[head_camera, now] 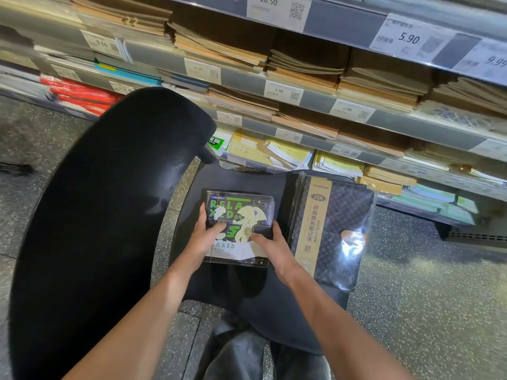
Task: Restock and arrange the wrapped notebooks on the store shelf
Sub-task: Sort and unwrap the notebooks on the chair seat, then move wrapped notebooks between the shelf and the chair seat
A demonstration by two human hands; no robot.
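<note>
A small stack of wrapped notebooks with green "RELAXED" covers (pixel 241 212) lies on a black chair seat (pixel 247 286) in front of the store shelf (pixel 315 101). My left hand (pixel 204 237) grips the stack's left edge, thumb on the cover. My right hand (pixel 270 244) grips its right edge. To the right on the seat lies a wrapped pack of dark quilted-pattern notebooks (pixel 337 229) with a tan "25K" band.
The chair's tall black backrest (pixel 104 215) rises at the left. The shelves hold rows of brown, yellow and red notebooks behind price tags (pixel 284 91). Speckled grey floor (pixel 425 283) surrounds the chair. My dark trousers show at the bottom.
</note>
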